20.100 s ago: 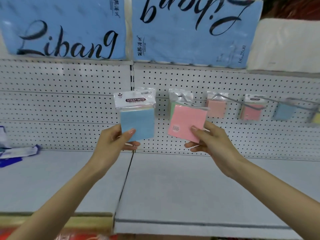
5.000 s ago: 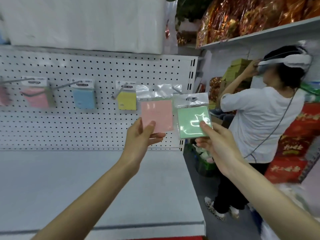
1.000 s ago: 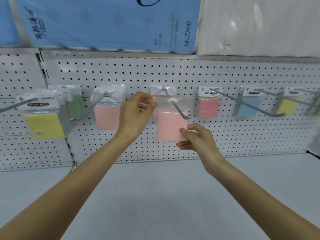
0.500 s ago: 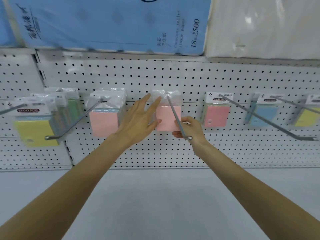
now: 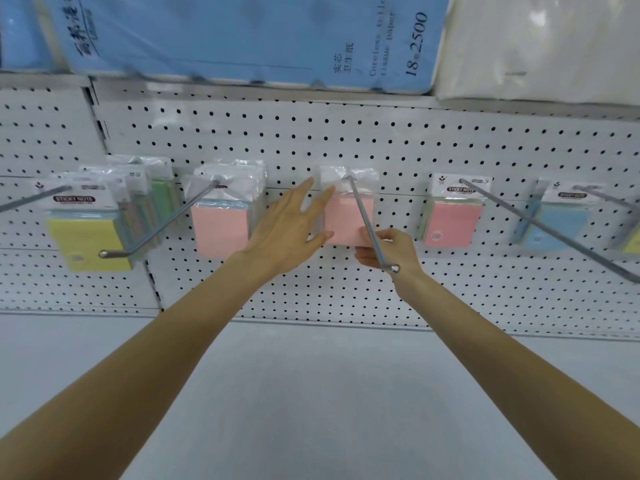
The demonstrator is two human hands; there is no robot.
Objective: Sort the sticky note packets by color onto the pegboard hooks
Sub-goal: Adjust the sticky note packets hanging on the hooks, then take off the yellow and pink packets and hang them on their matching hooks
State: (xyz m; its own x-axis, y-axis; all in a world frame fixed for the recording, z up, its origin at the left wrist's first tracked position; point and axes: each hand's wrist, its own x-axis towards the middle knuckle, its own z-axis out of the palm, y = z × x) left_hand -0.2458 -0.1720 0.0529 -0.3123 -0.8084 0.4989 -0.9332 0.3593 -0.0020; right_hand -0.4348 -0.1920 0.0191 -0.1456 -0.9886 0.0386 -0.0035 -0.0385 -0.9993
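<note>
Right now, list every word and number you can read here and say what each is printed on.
"STICKY NOTE": header of the yellow packet.
"STICKY NOTE": header of the right-hand pink packet.
"18" and "2500", sideways: blue tissue pack.
"Coreless" and "paper", sideways: same pack; the rest blurred.
Chinese characters on that pack: too blurred to quote.
Header of the blue packet: blurred, unreadable.
Middle pink packet: no print visible.

Left hand (image 5: 287,233) covers the left edge of the pink packet (image 5: 349,220). Right hand (image 5: 388,252): fingers hidden behind the packet's lower right corner. Rear packets (image 5: 152,202) behind the front yellow packet (image 5: 88,244) show edges only; their count cannot be told. Far-right yellow packet (image 5: 634,242), at the right end of the pegboard (image 5: 415,143), is cut by the frame edge.
</note>
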